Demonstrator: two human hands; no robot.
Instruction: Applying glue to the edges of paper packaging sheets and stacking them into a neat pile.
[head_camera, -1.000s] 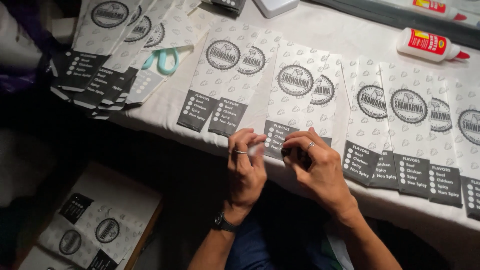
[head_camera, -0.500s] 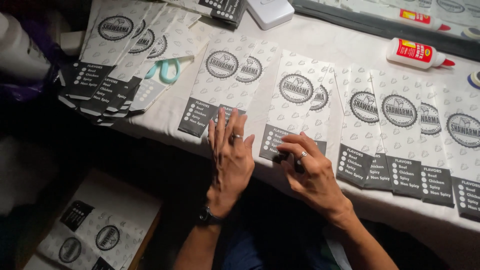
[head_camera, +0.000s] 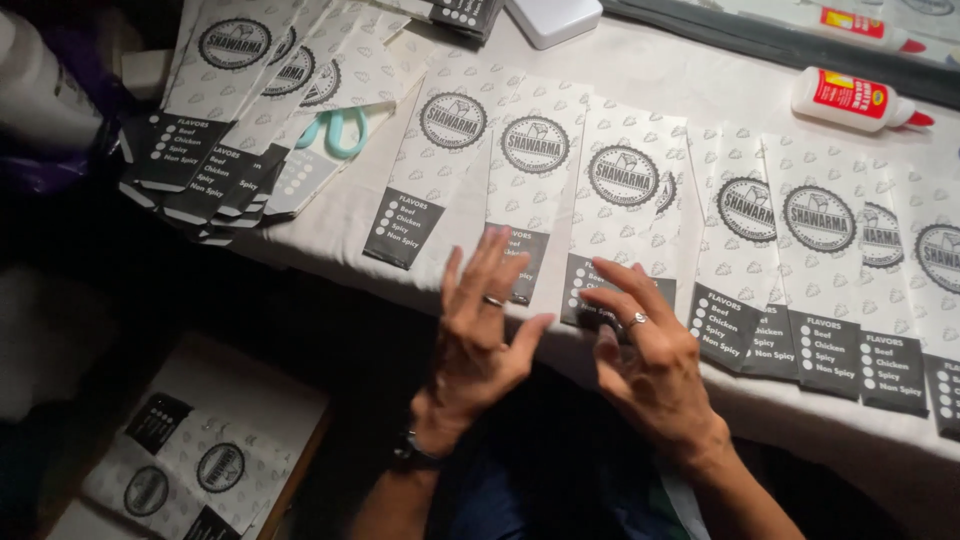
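A: Head view. Report hand status.

B: The left hand is at the 6 o'clock edge of the white table, fingers spread and pointing toward 12 o'clock, nothing between them. A ring sits on one finger and a dark watch on the wrist. The fingertips lie over the dark lower end of a printed paper bag; whether they press on it cannot be told.

A: And the other side?

B: The right hand is just beside the left, toward 3 o'clock. Its fingers are parted and empty too, stretched toward 10 o'clock, with the tips over the dark end of the next paper bag. It also wears a ring.

A: Location of the bags?

B: They lie flat in a row along the table edge, overlapping side to side, from the middle out to 3 o'clock. A fanned stack of bags lies at 10 o'clock, with teal scissors on it.

A: Other items?

B: A white glue bottle with a red label and red tip lies at 1 o'clock. A white box is at 12 o'clock. More bags lie on a low surface at 8 o'clock, below the table.
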